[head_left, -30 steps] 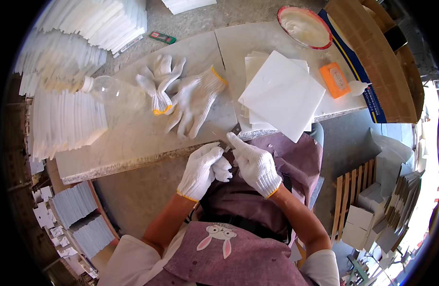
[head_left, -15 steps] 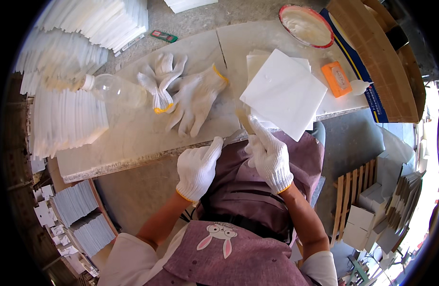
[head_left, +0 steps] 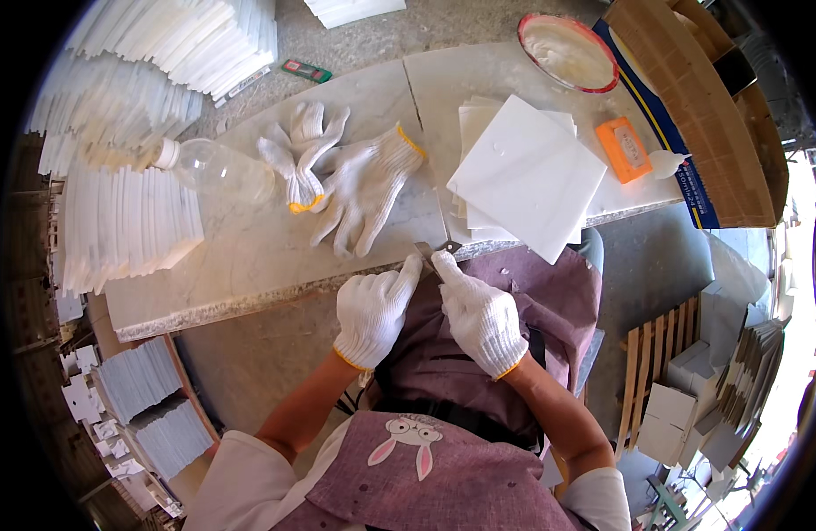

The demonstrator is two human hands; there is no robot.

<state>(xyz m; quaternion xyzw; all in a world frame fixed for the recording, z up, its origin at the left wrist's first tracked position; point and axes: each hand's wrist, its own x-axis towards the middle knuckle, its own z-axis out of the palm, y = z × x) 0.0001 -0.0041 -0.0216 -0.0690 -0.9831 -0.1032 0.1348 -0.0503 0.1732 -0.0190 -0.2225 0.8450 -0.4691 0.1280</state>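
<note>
Between both gloved grips (head_left: 426, 265), small blade (head_left: 450, 247)

We list: left hand (head_left: 373, 310) and right hand (head_left: 479, 314) in white knitted cotton gloves, matt, with orange cuff trim. Spare gloves (head_left: 342, 173) of the same knit. Worktop (head_left: 249, 257) of pale veined stone, smooth face, rough speckled edge. Square tiles (head_left: 527, 173), white, smooth, faintly glossy. Bottle (head_left: 218, 168), clear plastic. Apron (head_left: 443, 469), mauve woven cloth. Tray (head_left: 727, 97), raw brown fibreboard.
</note>
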